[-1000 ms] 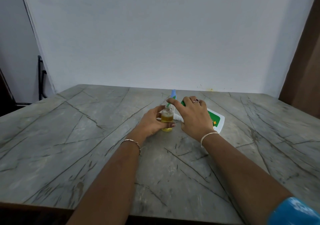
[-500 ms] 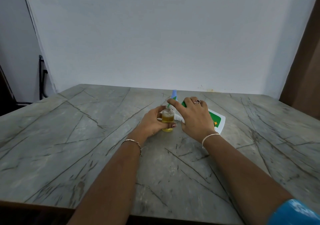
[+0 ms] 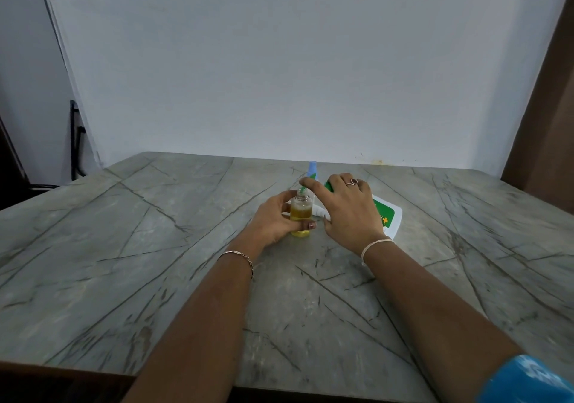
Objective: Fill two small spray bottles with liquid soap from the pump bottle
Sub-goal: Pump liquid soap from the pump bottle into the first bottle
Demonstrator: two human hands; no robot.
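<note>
Head view: my left hand (image 3: 273, 219) clasps the spray bottle (image 3: 300, 213) upright, steadying its neck under the spout (image 3: 302, 190), while my right hand (image 3: 348, 213), at 3 o'clock, grips the pump bottle (image 3: 388, 214).

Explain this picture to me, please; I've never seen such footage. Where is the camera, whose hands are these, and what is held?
There is no machine: a person wears a camera on the head, looking down at their own bare hands. The left hand holds a small spray bottle, partly filled with yellow liquid, upright on the stone-patterned table. The right hand grips the tipped pump bottle, its green spout at the small bottle's mouth. A blue-capped bottle stands behind.
</note>
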